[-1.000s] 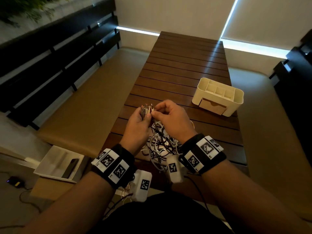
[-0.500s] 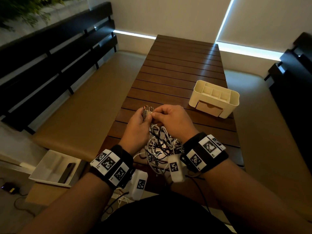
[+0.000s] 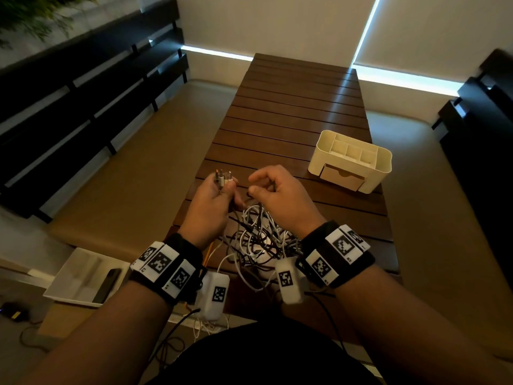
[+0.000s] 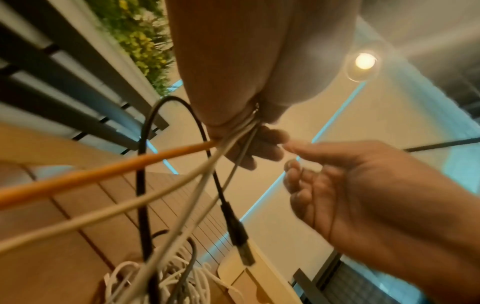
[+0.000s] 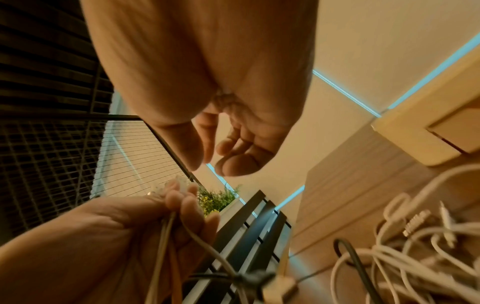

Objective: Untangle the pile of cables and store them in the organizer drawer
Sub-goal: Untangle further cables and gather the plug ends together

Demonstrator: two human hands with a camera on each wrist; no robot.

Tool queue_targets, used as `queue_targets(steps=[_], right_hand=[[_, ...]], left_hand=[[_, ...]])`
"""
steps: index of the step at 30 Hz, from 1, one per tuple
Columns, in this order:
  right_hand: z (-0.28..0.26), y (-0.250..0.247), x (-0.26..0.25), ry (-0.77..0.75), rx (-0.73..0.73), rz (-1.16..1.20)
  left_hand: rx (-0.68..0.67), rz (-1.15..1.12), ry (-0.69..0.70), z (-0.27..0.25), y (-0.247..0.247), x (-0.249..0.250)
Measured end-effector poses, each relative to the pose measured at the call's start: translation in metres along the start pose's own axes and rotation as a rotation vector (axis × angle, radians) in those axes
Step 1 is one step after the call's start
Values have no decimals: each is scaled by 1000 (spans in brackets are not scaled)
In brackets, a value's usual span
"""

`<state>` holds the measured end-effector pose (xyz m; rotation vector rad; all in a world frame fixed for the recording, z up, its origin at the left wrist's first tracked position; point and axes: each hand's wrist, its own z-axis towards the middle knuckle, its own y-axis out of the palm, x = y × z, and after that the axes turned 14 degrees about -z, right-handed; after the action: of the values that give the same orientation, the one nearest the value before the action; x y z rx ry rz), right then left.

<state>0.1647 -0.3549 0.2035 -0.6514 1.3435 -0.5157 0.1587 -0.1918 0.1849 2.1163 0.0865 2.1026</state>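
Contact at the connectors (image 3: pixel 223 177) ends: your right hand (image 3: pixel 273 194) pulls away empty while your left hand (image 3: pixel 212 202) grips the gathered ends, cables (image 3: pixel 258 237) still tangled.

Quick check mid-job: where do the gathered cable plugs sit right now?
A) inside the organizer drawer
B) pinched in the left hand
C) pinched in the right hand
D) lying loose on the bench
B: the left hand grips the cable plugs upright above the pile, while the right hand is beside it holding none of them, and the drawer is closed.

Organizer (image 3: pixel 350 173) right, behind cables (image 3: pixel 261 240)
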Motion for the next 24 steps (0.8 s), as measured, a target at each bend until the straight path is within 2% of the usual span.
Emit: queue_targets(steps=[1,3,4,6,8,9,13,15,17,20,22,24], right_hand=[[-1,3,1,59,-33,69],[-4,11,2,154,-223,179],[-6,16,5,153,-317,142],[-9,32,14,49,-432,-94],[-10,43,27,-25,-455,-309],[-8,45,38,2,-449,-338],[0,31,70,269,-492,-284],[5,21,85,405,-448,-325],[8,11,94,534,-342,-338],[11,0,95,695,-230,-198],[13,0,92,661,-176,-161],[11,2,79,483,-90,-172]], left_hand=[[35,-35,-3,0,-1,1],[60,-118,-9,-1,-2,6],[58,-176,-11,-3,0,10],[64,-296,-2,-4,3,18],[80,-340,28,-3,5,29],[83,-348,43,-3,4,34],[97,-365,44,-4,-6,45],[111,-379,34,-5,-9,44],[117,-384,24,-6,-9,42],[108,-370,25,-8,-7,38],[101,-359,21,-9,-4,37],[91,-353,15,-8,-2,35]])
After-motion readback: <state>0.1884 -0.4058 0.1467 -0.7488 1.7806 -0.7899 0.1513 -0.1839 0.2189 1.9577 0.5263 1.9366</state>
